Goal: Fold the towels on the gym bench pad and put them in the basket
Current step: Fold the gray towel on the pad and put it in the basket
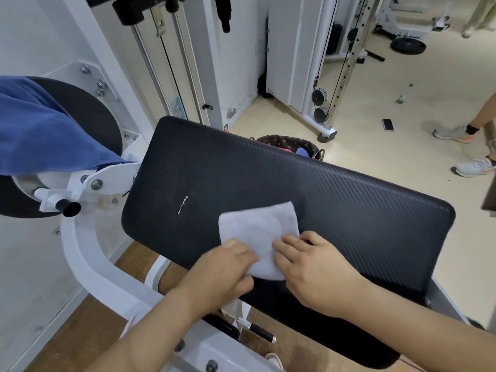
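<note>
A small white towel (259, 228), folded into a rough square, lies on the near part of the black gym bench pad (335, 205). My left hand (228, 269) grips the towel's near left corner, fingers curled around the cloth. Flat on the towel's near right edge rests my right hand (314, 267), fingers spread. Beyond the pad's far edge stands a dark patterned basket (288, 145) on the floor, with pink and blue cloth inside. A blue towel (40, 130) hangs over a round black roller pad at the left.
White machine frame and a black-tipped handle (68, 206) stand at the left of the pad. A cable machine (330, 76) rises behind. Another person's legs and shoes (467, 146) are at the right, with a phone (388, 124) and a bottle (402, 96) on the floor.
</note>
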Demonstrator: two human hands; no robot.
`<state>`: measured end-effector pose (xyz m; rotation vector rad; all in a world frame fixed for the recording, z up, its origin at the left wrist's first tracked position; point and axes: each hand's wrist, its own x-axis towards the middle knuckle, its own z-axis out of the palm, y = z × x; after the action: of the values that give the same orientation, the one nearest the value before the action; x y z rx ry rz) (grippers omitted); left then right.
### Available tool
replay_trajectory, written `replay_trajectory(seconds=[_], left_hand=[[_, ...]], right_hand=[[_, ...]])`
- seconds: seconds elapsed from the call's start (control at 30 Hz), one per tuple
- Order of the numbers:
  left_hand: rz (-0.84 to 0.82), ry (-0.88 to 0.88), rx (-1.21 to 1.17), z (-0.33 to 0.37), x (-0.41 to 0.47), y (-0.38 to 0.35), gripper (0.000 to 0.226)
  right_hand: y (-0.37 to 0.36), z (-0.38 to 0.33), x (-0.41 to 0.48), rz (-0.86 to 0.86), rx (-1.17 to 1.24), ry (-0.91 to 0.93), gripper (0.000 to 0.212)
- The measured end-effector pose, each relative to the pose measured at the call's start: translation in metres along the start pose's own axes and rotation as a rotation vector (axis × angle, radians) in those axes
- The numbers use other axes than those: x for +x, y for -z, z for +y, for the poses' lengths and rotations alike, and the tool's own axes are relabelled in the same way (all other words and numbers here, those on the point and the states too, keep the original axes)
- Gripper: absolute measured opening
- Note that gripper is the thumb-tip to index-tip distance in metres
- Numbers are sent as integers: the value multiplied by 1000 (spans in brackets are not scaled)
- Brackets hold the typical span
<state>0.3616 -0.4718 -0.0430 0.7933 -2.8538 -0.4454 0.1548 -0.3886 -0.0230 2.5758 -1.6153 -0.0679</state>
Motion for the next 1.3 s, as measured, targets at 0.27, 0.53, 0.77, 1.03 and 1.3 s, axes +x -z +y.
replay_trajectory(seconds=[0.27,0.53,0.77,1.03,1.3], left_hand=[[-78,223,-219,28,-50,-32,43],[48,605,-755,4,-46,-13,23],[225,735,-904,6,-36,-20,12],[633,770,-385,28,-16,-24,42],[525,184,185,23,-27,-48,31]], right_hand=[[12,-3,-20,-244,336,-104,46],[16,25,-5,-234,980,-452,8],[1,6,0,47,785,-667,10],[4,-8,11,265,507,-690,35],[-16,-1,-3,380,38,-217,22]])
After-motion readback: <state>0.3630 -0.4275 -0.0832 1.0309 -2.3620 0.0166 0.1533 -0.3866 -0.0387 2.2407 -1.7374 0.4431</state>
